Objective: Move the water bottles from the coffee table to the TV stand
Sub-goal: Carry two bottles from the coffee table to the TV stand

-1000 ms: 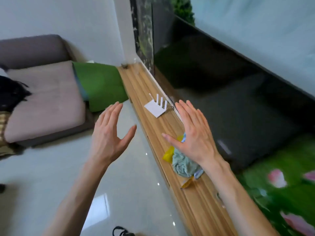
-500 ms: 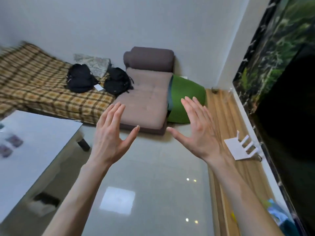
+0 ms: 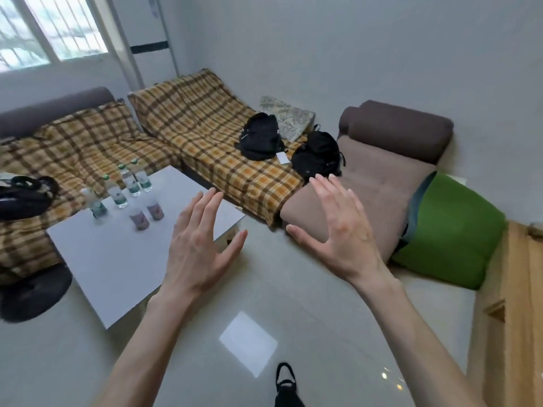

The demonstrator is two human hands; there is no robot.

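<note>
Several clear water bottles stand upright on the far left part of the white coffee table [image 3: 123, 259]: some with green labels [image 3: 117, 193], two with purple labels [image 3: 139, 218]. My left hand [image 3: 199, 245] is raised in front of me with straight spread fingers, over the table's right edge in the view and holding nothing. My right hand [image 3: 340, 230] is raised beside it, fingers spread, also empty. The wooden TV stand [image 3: 517, 289] shows at the right edge.
A plaid-covered sofa [image 3: 191, 136] wraps behind the table, with two black bags [image 3: 261, 139] on it. A brown chaise [image 3: 379, 183] and a green cushion [image 3: 449, 233] lie to the right. A black bag [image 3: 26, 195] sits at left. Glossy floor [image 3: 249, 342] lies below my arms.
The view has swung left from the TV stand and screen to the sofa and coffee table, bringing the bottles into sight. Both hands stay raised and spread.
</note>
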